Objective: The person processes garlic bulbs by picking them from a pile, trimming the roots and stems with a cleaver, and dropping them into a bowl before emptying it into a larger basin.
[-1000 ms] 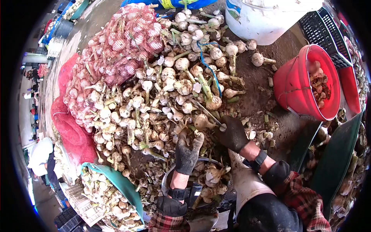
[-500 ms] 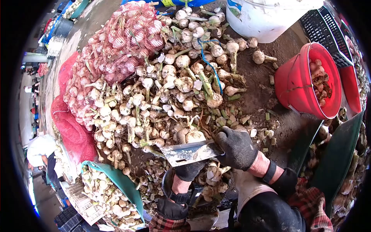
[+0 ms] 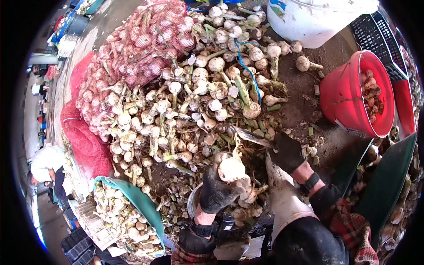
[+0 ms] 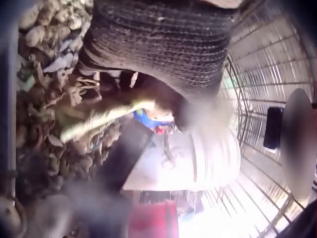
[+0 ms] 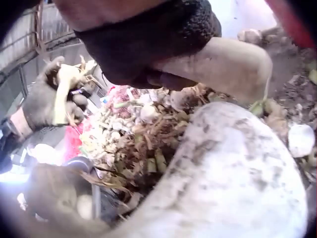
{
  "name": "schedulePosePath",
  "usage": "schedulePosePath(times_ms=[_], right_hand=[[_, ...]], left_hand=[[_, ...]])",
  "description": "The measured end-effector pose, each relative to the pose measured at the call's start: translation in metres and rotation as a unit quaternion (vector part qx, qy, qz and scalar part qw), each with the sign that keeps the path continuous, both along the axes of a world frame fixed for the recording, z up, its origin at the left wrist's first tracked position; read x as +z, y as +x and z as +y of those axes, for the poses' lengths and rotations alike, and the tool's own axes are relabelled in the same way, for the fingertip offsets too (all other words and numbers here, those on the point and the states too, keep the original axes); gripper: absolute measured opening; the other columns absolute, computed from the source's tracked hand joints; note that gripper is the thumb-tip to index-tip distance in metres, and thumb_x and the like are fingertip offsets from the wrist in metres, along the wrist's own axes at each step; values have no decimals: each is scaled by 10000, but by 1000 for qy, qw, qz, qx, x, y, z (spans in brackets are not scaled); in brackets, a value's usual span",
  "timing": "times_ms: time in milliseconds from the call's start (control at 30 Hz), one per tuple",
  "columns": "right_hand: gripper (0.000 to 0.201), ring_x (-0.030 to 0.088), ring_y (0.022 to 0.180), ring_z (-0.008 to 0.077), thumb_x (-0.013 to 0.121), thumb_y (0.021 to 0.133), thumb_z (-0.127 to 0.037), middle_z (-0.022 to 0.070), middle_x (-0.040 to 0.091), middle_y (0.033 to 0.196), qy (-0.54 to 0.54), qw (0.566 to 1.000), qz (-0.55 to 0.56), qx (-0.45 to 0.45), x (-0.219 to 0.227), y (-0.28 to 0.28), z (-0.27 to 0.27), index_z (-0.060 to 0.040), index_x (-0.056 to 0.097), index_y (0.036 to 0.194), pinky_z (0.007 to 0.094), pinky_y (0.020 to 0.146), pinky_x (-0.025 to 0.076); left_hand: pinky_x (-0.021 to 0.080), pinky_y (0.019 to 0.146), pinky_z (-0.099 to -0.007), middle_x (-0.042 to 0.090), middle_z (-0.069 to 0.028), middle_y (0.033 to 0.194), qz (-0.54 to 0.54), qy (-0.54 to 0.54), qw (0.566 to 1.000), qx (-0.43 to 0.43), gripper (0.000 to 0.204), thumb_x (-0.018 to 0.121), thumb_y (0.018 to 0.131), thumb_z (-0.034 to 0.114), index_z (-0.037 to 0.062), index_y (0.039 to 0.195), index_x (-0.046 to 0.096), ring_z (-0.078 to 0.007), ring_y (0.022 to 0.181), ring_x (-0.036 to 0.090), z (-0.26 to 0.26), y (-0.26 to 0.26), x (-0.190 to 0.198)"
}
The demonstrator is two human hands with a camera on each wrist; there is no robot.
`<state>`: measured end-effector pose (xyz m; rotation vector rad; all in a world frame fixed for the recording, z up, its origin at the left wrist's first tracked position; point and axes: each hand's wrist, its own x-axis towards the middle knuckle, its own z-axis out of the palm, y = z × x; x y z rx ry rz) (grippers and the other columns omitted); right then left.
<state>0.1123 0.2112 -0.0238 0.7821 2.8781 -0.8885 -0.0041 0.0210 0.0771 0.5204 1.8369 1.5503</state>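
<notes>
In the head view my gloved left hand (image 3: 218,190) grips a garlic bulb (image 3: 231,169), its pale round face turned up toward the camera. The right wrist view shows this bulb's long stem (image 5: 61,99) hanging from the gloved fingers. My gloved right hand (image 3: 288,153) holds a knife (image 3: 254,138) by its handle, the blade pointing left and seen nearly edge-on, apart from the bulb. A thick pale handle end (image 5: 223,67) sticks out of the right fist in the right wrist view. Beyond both hands spreads a heap of garlic (image 3: 176,115) with stems.
A metal pan (image 3: 193,201) holding garlic sits below the left hand. A white boot (image 3: 285,190) stands beside it. At the right are a red bucket (image 3: 344,95) and green sacking (image 3: 384,181); a white bucket (image 3: 304,22) and red net sacks (image 3: 145,39) lie farther off.
The left hand, first at the pile with loose fingers, has taken a garlic bulb and turned it up. The knife lay broadside over that hand half a second ago and has since swung up and right.
</notes>
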Motion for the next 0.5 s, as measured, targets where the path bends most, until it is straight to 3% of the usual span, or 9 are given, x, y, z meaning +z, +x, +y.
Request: schedulePosePath(times_ms=[67,100,133,200,233,267,367,433,500], right_hand=[[200,605,714,344,663,733,-188,151,580,778,-62,995,43,-58,12,-4,-3,-56,558,842,439,607,480],[186,608,709,349,668,729,-172,161,585,764,-116,987,84,-70,21,-9,-5,-51,568,830,431,609,481],[172,610,705,354,672,726,-155,171,590,751,-171,974,122,-83,31,-12,-9,-46,578,819,422,610,481],[126,612,693,370,668,734,-97,177,598,733,-298,941,130,-98,56,-18,-19,-44,586,814,391,598,487],[101,606,648,325,657,735,-84,162,588,701,-276,943,160,-92,60,-23,-25,-44,583,791,374,569,467],[78,601,603,281,647,736,-71,146,578,668,-254,944,190,-88,64,-27,-29,-44,580,768,357,541,448],[133,609,654,334,683,713,-92,155,588,702,-237,944,218,-71,67,-28,-27,-53,596,806,392,579,471],[152,604,663,365,688,722,-99,173,583,717,-250,941,219,-71,60,-22,-27,-49,590,827,412,584,480],[154,595,675,378,673,736,-143,177,578,730,-177,971,141,-71,32,-12,-31,-47,583,816,429,587,473]], left_hand=[[526,731,-280,567,-51,1005,-193,40,971,136,574,785,757,309,10,1134,471,-185,862,589,1,-11,-6],[547,736,-293,546,-71,1085,-366,155,893,213,458,724,821,169,22,1164,460,-180,915,586,-12,-27,-27],[544,797,-308,537,-78,1122,-451,251,811,275,422,680,823,34,39,1178,452,-178,964,580,-33,-32,-56],[519,862,-308,537,-75,1137,-199,168,919,295,414,635,826,-28,38,1189,447,-187,1015,567,5,-15,-14],[469,981,-402,561,-107,1187,-212,187,913,294,474,574,845,-37,65,1287,437,-258,1102,565,7,-10,-16],[459,992,-415,549,-128,1216,-216,189,909,302,488,570,835,-44,57,1291,430,-274,1129,554,11,-5,-20],[471,981,-399,567,-141,1178,-235,172,918,270,476,567,817,-5,31,1272,432,-282,1110,564,20,12,-25],[484,947,-360,572,-118,1090,-314,233,885,252,416,591,811,22,23,1205,461,-261,1050,577,22,20,-26],[525,870,-337,576,-95,1013,-386,286,857,187,343,603,823,49,9,1141,482,-238,962,606,29,23,-5]])
